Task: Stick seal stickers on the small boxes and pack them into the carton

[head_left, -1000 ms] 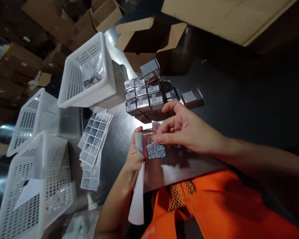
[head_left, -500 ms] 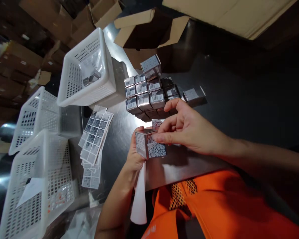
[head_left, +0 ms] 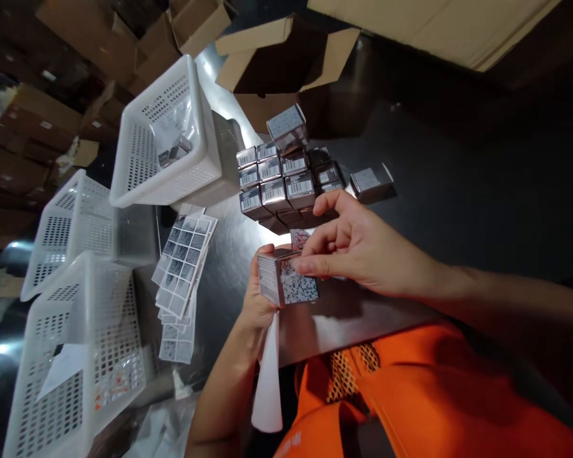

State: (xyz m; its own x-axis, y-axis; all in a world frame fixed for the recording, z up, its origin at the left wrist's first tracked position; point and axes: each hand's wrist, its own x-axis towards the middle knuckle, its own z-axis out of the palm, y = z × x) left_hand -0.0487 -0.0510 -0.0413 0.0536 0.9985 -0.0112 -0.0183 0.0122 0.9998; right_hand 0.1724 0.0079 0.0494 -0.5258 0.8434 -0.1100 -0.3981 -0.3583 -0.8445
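Note:
My left hand (head_left: 258,304) grips a small silver box (head_left: 270,280) over the near edge of the dark table, along with a white strip of backing paper (head_left: 267,375) that hangs down from it. A speckled code sticker (head_left: 298,286) lies on the box's near face. My right hand (head_left: 363,245) presses its thumb and forefinger on the top edge of that sticker. Just beyond the hands stands a stack of several small silver boxes with barcode labels (head_left: 281,181).
Sheets of code stickers (head_left: 184,261) lie fanned left of the hands. Three white perforated baskets (head_left: 167,137) (head_left: 69,229) (head_left: 71,356) stand at the left. A lone box (head_left: 372,181) sits right of the stack. Open cardboard cartons (head_left: 286,63) stand behind.
The sticker has settled flatter on the box under my right fingers. Both hands stay nearly where they were; the view has shifted slightly.

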